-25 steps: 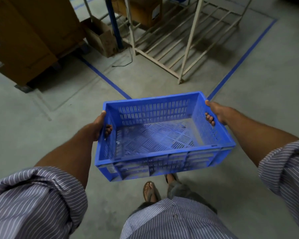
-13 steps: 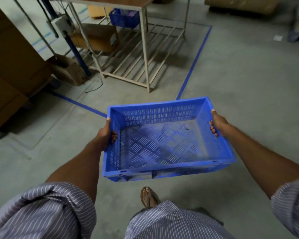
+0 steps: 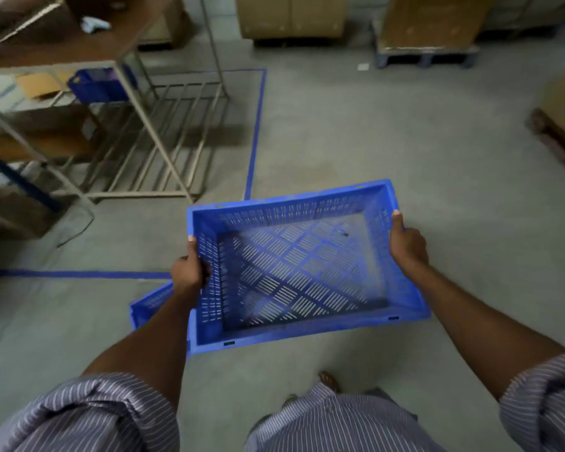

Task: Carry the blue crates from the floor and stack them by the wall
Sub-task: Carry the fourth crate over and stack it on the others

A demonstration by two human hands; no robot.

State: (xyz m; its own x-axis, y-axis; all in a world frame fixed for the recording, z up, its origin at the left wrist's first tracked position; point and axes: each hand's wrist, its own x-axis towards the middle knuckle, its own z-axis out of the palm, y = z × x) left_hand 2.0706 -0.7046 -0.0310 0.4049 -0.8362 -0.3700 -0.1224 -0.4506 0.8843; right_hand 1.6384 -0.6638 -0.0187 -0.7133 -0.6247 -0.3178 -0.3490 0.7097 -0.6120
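While a metal-framed rack (image 3: pixel 79 48) fills the upper left, fenced by a blue tape line (image 3: pixel 253 135), its nearest leg marks the left limit of the way ahead. Low at left centre, a second blue crate (image 3: pixel 150 303) peeks from behind the forearm, apparently on the floor. The left hand (image 3: pixel 188 272) grips the carried blue crate (image 3: pixel 294 269) by its left short wall, thumb on the rim. The right hand (image 3: pixel 405 244) grips the opposite wall, likely to balance the empty crate at mid frame. Bare concrete floor (image 3: pixel 405 141) opens rightward and ahead toward cardboard boxes (image 3: pixel 292 14) along the top edge.
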